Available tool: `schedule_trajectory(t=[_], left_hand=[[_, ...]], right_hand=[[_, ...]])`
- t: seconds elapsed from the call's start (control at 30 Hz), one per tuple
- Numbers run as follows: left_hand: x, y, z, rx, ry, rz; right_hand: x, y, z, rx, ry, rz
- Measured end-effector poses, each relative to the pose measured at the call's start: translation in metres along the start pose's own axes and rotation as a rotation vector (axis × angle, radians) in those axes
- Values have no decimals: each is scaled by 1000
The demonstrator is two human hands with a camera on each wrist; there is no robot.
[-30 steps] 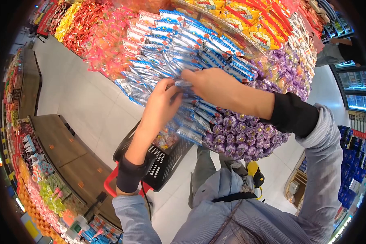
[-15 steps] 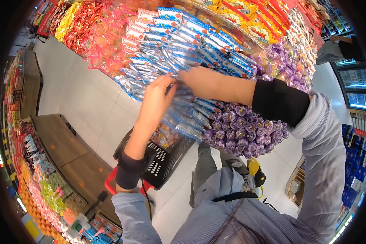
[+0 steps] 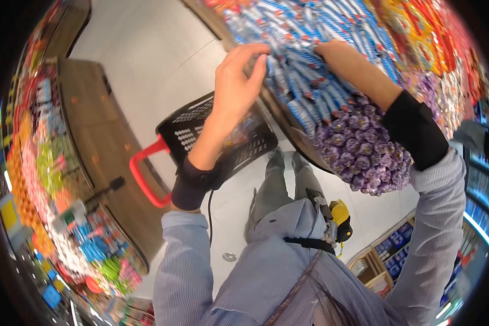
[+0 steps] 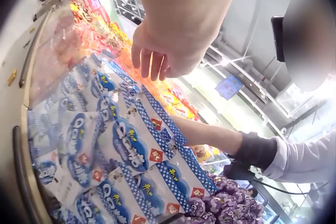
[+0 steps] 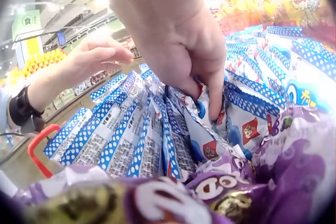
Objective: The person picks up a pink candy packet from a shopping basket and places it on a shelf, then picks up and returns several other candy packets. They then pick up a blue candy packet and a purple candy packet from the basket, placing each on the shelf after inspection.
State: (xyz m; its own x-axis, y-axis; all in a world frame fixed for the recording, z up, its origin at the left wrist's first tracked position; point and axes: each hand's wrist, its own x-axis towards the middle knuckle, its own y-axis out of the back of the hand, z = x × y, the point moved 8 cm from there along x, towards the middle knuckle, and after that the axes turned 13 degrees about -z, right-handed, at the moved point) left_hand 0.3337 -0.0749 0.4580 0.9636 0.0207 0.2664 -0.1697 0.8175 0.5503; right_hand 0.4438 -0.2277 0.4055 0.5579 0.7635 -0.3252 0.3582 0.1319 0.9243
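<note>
Blue-and-white packets (image 3: 304, 70) (image 4: 131, 145) (image 5: 126, 134) stand packed in rows on a display. My right hand (image 3: 346, 60) (image 5: 184, 56) reaches down among them; in the right wrist view its thumb and a finger pinch one packet, whose lower part is hidden. My left hand (image 3: 239, 81) (image 4: 168, 50) (image 5: 94, 58) is raised beside the near edge of the display, holding nothing, its fingers loosely bent and the thumb apart.
Purple-wrapped sweets (image 3: 364, 146) adjoin the packets. Below my left forearm is a black basket (image 3: 187, 130) with a red handle (image 3: 141, 168), packets inside. Wooden shelving (image 3: 100, 125) stands at left; yellow-and-red bags (image 3: 418, 32) lie at the upper right.
The head view has turned and shifted, showing more of the basket. My left hand has come away from my right hand and the packets; the right remains among the packets.
</note>
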Motion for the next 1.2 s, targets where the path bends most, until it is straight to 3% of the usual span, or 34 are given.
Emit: schedule_trajectory(t=[0.1,0.23,0.33,0.37,0.53,0.67,0.8,0.93,1.2], left_hand=[[-53,20,-30,59,151,47],[-148,45,-69,101,329,117],[-223,56,-84,172,445,168],[-248,56,-88,190,485,188],[-344,45,-87,155,609,295],[-385,28,-66,100,681,312],[-410,20,-60,167,661,331],[-434,23,-67,158,746,330],[-451,27,-113,125,782,304]], right_hand=[[-8,9,-20,-218,-40,-83],[-9,34,-28,-206,-34,3],[-28,71,-68,-85,160,181],[-29,75,-82,-77,142,130],[-87,79,-182,164,416,230],[-123,23,-233,402,480,145],[-112,-104,-231,654,382,-103],[-103,-229,-210,607,270,-252],[-78,-309,-210,703,135,-332]])
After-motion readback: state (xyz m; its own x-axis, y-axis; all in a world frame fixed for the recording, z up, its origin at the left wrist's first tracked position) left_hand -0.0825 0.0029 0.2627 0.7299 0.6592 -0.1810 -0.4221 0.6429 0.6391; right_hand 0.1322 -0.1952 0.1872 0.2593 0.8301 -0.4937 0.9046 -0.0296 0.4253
